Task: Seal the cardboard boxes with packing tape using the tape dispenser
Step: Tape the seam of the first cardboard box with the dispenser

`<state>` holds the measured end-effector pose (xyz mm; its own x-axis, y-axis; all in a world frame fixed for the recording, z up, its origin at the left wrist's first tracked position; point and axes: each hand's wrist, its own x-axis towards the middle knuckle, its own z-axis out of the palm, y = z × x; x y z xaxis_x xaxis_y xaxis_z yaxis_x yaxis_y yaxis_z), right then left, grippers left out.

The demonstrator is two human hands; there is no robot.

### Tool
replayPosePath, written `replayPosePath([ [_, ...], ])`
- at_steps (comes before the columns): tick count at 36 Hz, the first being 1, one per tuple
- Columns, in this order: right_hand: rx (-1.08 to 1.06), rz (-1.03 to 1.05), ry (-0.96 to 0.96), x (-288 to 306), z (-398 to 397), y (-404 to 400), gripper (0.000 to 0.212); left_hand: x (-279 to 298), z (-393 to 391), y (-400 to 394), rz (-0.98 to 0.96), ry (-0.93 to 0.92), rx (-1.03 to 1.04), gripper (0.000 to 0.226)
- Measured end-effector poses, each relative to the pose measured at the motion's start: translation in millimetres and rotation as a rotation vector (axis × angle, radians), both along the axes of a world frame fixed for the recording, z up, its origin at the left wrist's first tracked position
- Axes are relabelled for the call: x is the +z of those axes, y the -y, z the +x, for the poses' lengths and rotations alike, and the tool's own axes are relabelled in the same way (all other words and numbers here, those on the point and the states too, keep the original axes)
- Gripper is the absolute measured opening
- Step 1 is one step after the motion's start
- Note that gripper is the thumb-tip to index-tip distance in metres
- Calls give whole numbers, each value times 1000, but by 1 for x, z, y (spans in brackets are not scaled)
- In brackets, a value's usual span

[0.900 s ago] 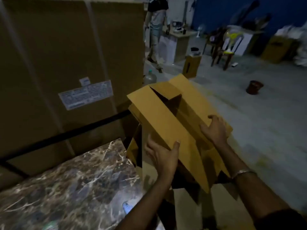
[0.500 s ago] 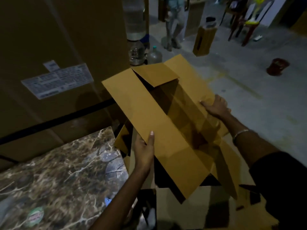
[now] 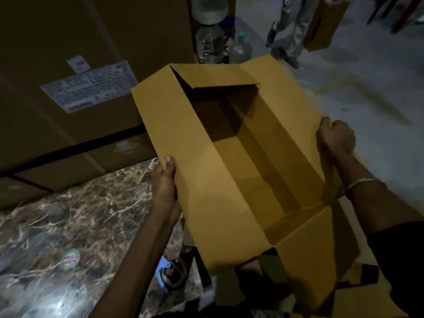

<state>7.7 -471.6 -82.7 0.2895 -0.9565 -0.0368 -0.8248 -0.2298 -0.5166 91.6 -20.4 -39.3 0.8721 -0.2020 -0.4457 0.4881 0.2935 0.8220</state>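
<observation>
Box open, flaps spread, held between both hands. Left hand grips left flap edge, thumb on top. Right hand clasps right flap edge. Dispenser on table below left forearm.

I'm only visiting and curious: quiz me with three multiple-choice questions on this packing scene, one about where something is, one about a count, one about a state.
1. Where does the tape dispenser with the pale blue frame lie?
A. inside the box
B. on the brown marble-patterned table, near its edge by the left forearm
C. on the grey floor

2. How many hands hold the open tan cardboard box?
A. none
B. one
C. two

3. What state is the box's top in?
A. flaps spread open, inside visible
B. folded shut
C. taped shut

Answers: 1 B, it rests on the table below the left hand. 2 C, the left hand grips the left flap and the right hand grips the right flap. 3 A, the dark interior shows between the flaps.
</observation>
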Motion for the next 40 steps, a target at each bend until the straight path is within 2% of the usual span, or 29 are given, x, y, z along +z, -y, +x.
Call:
replayPosePath([
  [3, 43, 30, 17, 19, -6, -28, 71, 26, 11, -13, -122, -72, -53, 55],
  [7, 150, 141, 14, 43, -10, -79, 72, 54, 19, -53, -187, -117, -41, 47],
  [9, 206, 180, 50, 50, -14, -107, 67, 60, 19, -87, -160, -90, -29, 46],
  [15, 297, 256, 131, 53, -11, -195, 74, 54, -13, -216, 43, 22, 79, 51],
  [21, 456, 41, 38, 56, 34, -290, 79, 31, -64, -316, 183, 40, 309, 46],
  [25, 692, -131, 7, 59, 77, -357, 69, 11, -90, -374, 228, -49, 489, 48],
  [29, 882, -253, -16, 59, 111, -441, 68, -6, -111, -434, 322, -60, 670, 36],
  [34, 1011, -382, 75, 69, 158, -537, 66, -37, -134, -503, 338, -81, 818, 55],
  [40, 1183, -568, 129, 83, 216, -662, 60, -85, -140, -568, 270, -148, 981, 46],
])
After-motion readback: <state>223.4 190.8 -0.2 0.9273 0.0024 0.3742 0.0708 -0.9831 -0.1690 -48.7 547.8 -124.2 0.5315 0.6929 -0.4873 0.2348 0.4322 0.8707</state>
